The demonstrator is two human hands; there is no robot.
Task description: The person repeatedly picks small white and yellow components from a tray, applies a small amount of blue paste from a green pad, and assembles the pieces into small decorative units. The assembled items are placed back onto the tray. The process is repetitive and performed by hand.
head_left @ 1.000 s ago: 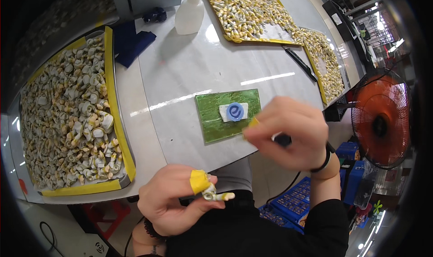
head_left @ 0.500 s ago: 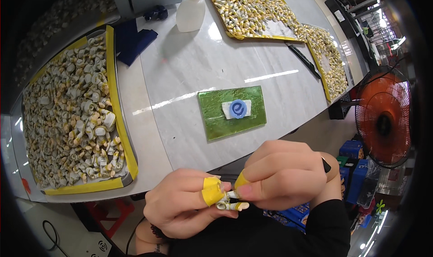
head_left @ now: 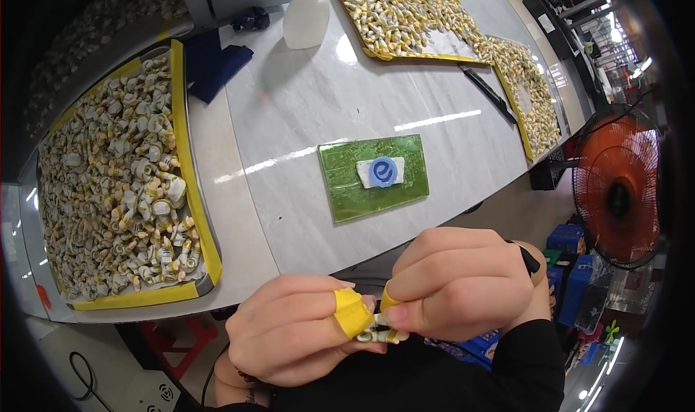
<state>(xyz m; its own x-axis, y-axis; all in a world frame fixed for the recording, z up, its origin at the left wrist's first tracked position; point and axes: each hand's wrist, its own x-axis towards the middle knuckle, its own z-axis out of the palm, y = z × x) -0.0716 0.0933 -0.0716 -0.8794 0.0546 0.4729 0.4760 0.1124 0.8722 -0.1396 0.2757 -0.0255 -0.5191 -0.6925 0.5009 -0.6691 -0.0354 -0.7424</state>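
Close to my body, below the table's near edge, my left hand [head_left: 289, 332] is closed on a small white toy part [head_left: 381, 335] with a yellow band and a peach tip. The part looks like a figure's arm. My right hand [head_left: 463, 285] pinches at the same spot, its thumb and forefinger against the part's upper end. Yellow tape wraps a finger on each hand. Fingers hide much of the part, and I cannot tell whether there is more than one piece. Beyond my hands, a green slab [head_left: 347, 198] carries a white pad with a round blue piece [head_left: 384, 172] on top.
At left stands a yellow-edged tray [head_left: 199, 253] heaped with similar parts. Two more trays of small yellowish pieces, one far [head_left: 405, 59] and one at right [head_left: 515, 122], flank a black pen-like tool [head_left: 489, 92]. A bottle [head_left: 306, 14], dark blue cloth [head_left: 221, 72] and orange fan [head_left: 617, 188] stand around.
My left hand has shifted slightly right and turned, so its taped finger covers more of the part. The right hand keeps its pinch, a little lower.
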